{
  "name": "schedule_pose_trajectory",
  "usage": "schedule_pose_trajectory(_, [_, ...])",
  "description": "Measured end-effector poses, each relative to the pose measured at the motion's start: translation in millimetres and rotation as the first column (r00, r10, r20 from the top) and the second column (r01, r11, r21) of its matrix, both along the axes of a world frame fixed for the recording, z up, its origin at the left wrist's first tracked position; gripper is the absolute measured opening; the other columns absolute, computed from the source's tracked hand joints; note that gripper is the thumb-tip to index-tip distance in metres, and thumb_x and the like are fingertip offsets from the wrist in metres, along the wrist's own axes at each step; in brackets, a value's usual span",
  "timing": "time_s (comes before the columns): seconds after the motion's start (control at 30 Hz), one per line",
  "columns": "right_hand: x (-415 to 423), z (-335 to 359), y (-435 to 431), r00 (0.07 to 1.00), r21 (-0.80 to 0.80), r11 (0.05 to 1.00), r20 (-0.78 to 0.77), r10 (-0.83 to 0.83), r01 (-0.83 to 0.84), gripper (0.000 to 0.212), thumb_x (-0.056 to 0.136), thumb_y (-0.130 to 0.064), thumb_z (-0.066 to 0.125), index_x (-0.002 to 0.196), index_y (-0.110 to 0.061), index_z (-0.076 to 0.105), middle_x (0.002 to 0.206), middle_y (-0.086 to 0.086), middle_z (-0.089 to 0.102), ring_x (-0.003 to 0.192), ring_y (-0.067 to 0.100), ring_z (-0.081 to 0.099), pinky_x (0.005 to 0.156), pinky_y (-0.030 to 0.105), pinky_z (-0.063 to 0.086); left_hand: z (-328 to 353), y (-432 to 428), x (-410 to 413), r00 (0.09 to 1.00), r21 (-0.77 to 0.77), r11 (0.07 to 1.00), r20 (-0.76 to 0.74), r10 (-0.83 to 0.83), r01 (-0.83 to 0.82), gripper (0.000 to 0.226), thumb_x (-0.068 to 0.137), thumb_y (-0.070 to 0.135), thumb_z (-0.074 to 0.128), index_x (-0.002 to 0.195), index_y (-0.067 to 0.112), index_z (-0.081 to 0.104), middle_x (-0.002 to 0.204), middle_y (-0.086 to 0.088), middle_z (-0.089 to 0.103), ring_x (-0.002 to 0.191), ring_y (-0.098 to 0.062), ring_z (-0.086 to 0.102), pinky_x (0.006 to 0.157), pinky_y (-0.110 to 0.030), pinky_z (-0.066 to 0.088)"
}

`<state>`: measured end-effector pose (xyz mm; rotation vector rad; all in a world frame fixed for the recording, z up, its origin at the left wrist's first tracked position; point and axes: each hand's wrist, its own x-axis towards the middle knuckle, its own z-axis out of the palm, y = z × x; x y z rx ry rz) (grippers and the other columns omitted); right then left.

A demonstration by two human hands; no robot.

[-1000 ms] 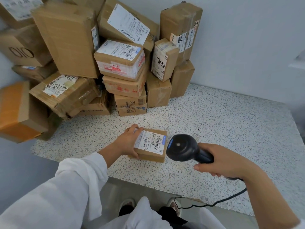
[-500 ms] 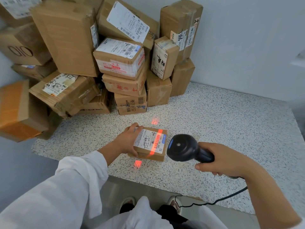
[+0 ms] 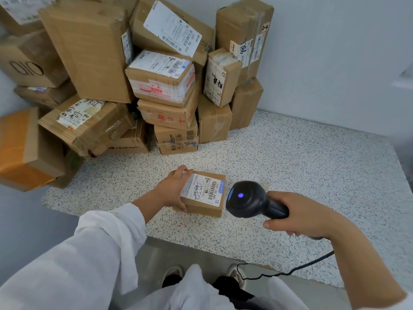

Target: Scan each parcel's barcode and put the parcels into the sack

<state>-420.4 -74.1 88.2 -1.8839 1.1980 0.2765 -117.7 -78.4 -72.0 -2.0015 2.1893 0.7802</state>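
**Holding parcel beside scanner**

We see the speckled counter (image 3: 290, 166), cardboard boxes (image 3: 161, 79) heaped at its far-left corner. Small parcel (image 3: 202, 194) lies flat near the front edge, label up. Our left hand (image 3: 171, 189) fingers (image 3: 182, 170) curl round its left side; right hand (image 3: 299, 215) fingers wrap the black scanner (image 3: 248, 199) handle, head just beside the parcel.
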Motion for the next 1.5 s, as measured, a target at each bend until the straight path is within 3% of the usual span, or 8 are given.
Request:
schedule_pose_trajectory(0.37, [-1.4, 0.0, -0.2, 1.000, -0.004, 1.000, 0.010, -0.008, 0.008, 0.025, 0.081, -0.030, 0.069, 0.099, -0.024, 0.052, 0.080, -0.005, 0.058, 0.058, 0.008, 0.059, 0.059, 0.023, 0.053, 3.5, 0.8, 0.4, 0.998, -0.033, 0.999, 0.055, -0.025, 0.027, 0.127, 0.057, 0.052, 0.083, 0.150, 0.017, 0.004, 0.150, -0.004, 0.010, 0.138, -0.023, 0.015, 0.110, -0.042, 0.033])
schedule_pose_trajectory(0.57, [-3.1, 0.9, -1.0, 0.998, -0.017, 1.000, 0.065, -0.020, 0.021, 0.024, 0.083, -0.031, 0.068, 0.099, -0.030, 0.050, 0.084, -0.007, 0.057, 0.061, 0.006, 0.058, 0.055, 0.014, 0.047, 3.0, 5.6, 2.8, 0.999, -0.012, 0.999, 0.019, -0.039, 0.039, 0.124, 0.060, 0.056, 0.079, 0.150, 0.020, 0.002, 0.151, -0.006, 0.005, 0.141, -0.024, 0.003, 0.109, -0.046, 0.033])
schedule_pose_trajectory(0.7, [-4.9, 1.0, -0.8, 0.996, -0.054, 0.998, 0.080, -0.038, 0.042, 0.025, 0.082, -0.034, 0.068, 0.092, -0.040, 0.045, 0.087, -0.010, 0.059, 0.065, 0.007, 0.061, 0.058, 0.016, 0.048, 7.2, 8.4, -4.8, 0.997, -0.035, 0.997, -0.012, 0.074, -0.075, 0.121, 0.058, 0.055, 0.080, 0.148, 0.020, 0.008, 0.144, -0.006, 0.015, 0.134, -0.023, 0.013, 0.107, -0.042, 0.037])
schedule_pose_trajectory(0.83, [-0.7, 1.1, -1.3, 0.986, -0.164, 0.978, 0.122, -0.112, 0.131, 0.025, 0.083, -0.034, 0.067, 0.099, -0.036, 0.048, 0.089, -0.008, 0.061, 0.073, 0.008, 0.060, 0.066, 0.021, 0.052, 15.3, 17.2, -13.5, 0.950, -0.141, 0.944, -0.143, 0.278, -0.298, 0.121, 0.055, 0.058, 0.081, 0.147, 0.019, 0.013, 0.138, -0.004, 0.022, 0.126, -0.021, 0.020, 0.105, -0.039, 0.034])
schedule_pose_trajectory(0.97, [11.4, 7.0, 7.2, 0.940, -0.297, 0.899, 0.214, -0.265, 0.321, 0.030, 0.084, -0.033, 0.066, 0.107, -0.030, 0.046, 0.087, -0.010, 0.059, 0.069, 0.007, 0.059, 0.056, 0.012, 0.043, 42.0, 13.2, -17.5, 0.924, -0.241, 0.900, -0.220, 0.313, -0.363, 0.119, 0.055, 0.057, 0.082, 0.146, 0.018, 0.016, 0.136, -0.004, 0.023, 0.127, -0.022, 0.020, 0.104, -0.039, 0.034])
schedule_pose_trajectory(1.2, [22.0, 7.7, 63.0, 0.748, -0.361, 0.661, 0.415, -0.518, 0.658, 0.030, 0.083, -0.031, 0.067, 0.101, -0.033, 0.044, 0.075, -0.014, 0.057, 0.060, -0.002, 0.055, 0.054, 0.005, 0.040, 89.9, 0.4, -23.0, 0.956, -0.353, 0.907, -0.259, 0.141, -0.230, 0.112, 0.055, 0.054, 0.083, 0.144, 0.021, 0.023, 0.132, -0.003, 0.024, 0.125, -0.022, 0.019, 0.103, -0.036, 0.032])
schedule_pose_trajectory(1.5, [-14.9, 9.8, 137.6, 0.581, -0.344, 0.470, 0.431, -0.690, 0.813, 0.031, 0.084, -0.031, 0.066, 0.104, -0.033, 0.044, 0.081, -0.012, 0.059, 0.068, 0.004, 0.057, 0.055, 0.009, 0.042, 119.1, 8.8, -85.0, 0.945, -0.389, 0.921, -0.308, -0.108, -0.021, 0.112, 0.055, 0.050, 0.085, 0.144, 0.021, 0.024, 0.133, -0.001, 0.024, 0.126, -0.020, 0.017, 0.105, -0.036, 0.028])
